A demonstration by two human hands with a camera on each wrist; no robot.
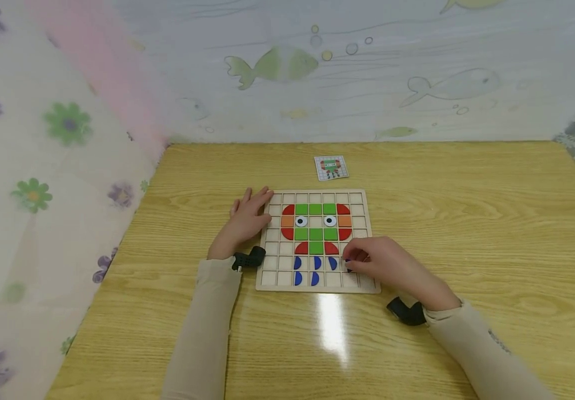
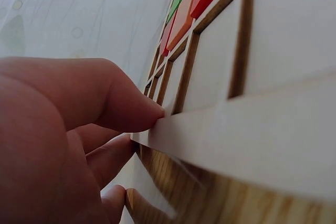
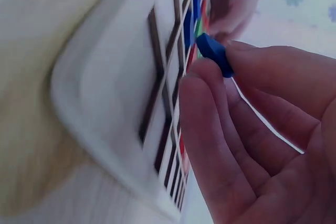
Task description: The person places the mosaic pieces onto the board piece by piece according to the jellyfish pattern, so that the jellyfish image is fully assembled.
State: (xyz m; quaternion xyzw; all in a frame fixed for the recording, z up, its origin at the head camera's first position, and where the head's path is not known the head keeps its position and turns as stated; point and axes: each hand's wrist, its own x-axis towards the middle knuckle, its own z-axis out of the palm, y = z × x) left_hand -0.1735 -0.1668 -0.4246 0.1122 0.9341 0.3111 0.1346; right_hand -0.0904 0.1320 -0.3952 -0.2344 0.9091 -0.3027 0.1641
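Note:
My right hand (image 1: pixel 382 261) pinches a blue half-circle tile (image 3: pixel 214 55) between thumb and fingertips, over the lower right of a wooden grid board (image 1: pixel 261 282). My left hand (image 1: pixel 245 221) lies along the board's left edge; fingers reach to the top corner, and the thumb touches the rim in the left wrist view. On the board, green squares (image 1: pixel 315 234), red curved tiles (image 1: pixel 288 234), orange squares (image 1: pixel 344 221) and two eye tiles (image 1: pixel 301 221) form a head shape. Beneath it sit several blue half-circles (image 1: pixel 298 278) in two rows.
Behind the board lies a small picture card (image 1: pixel 331 168) showing a similar coloured figure on a grid. The wood-grain table (image 1: pixel 467 222) reaches back to a wall covering (image 1: pixel 367 100) with fish drawings. Flowered sheeting (image 1: pixel 32 166) hangs along the left side.

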